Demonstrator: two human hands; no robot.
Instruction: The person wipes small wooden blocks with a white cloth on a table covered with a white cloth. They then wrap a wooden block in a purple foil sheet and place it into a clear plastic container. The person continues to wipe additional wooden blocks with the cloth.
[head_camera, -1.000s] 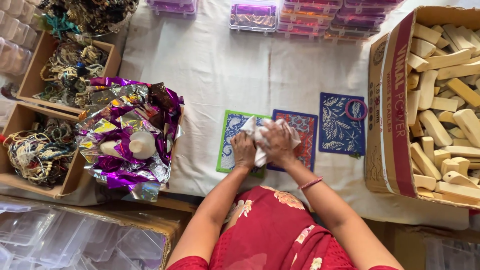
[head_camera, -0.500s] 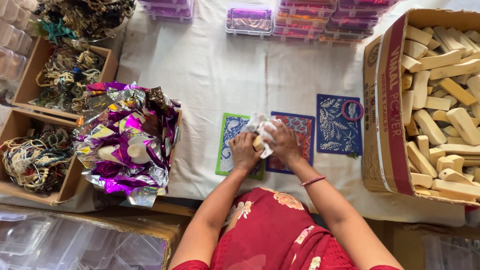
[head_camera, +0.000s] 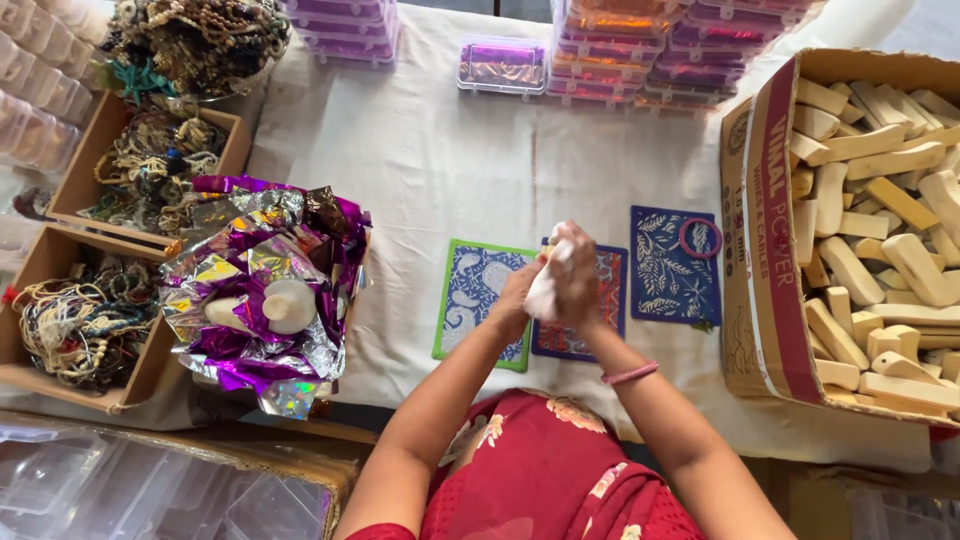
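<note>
My left hand (head_camera: 516, 297) and my right hand (head_camera: 578, 280) are pressed together above the cloth-covered table (head_camera: 440, 170), both closed around a white cloth (head_camera: 546, 288) that wraps a small object I cannot make out. Under them lie three patterned mats: a green-edged one (head_camera: 476, 300), a red-edged one (head_camera: 604, 300) partly hidden by my hands, and a dark blue one (head_camera: 672, 262). A pink ring (head_camera: 699, 238) lies on the blue mat.
A cardboard box (head_camera: 765, 250) full of pale wooden blocks stands at the right. Purple foil wrappers (head_camera: 265, 250) with two white bottles lie at the left, next to wooden trays (head_camera: 60, 260) of beaded strings. Stacked clear plastic cases (head_camera: 640, 50) line the far edge.
My joined hands have lifted slightly and shifted away from me, still working the white cloth around what it wraps. The mats and boxes stay in place.
</note>
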